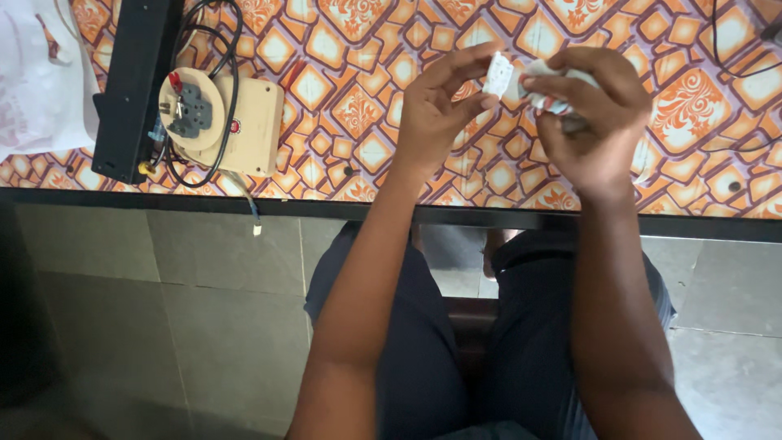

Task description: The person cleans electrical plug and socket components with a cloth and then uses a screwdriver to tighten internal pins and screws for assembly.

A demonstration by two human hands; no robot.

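Observation:
Both my hands are raised over the table edge and work on one small white plastic part. My left hand pinches that white piece between thumb and fingertips. My right hand closes around a white and grey object that meets the white piece; most of it is hidden in my palm. I cannot tell whether the two pieces are joined.
An orange patterned cloth covers the table. At the left sit a beige block with a round socket plate, black cables, a black bar and a white bag. Below are my knees and the tiled floor.

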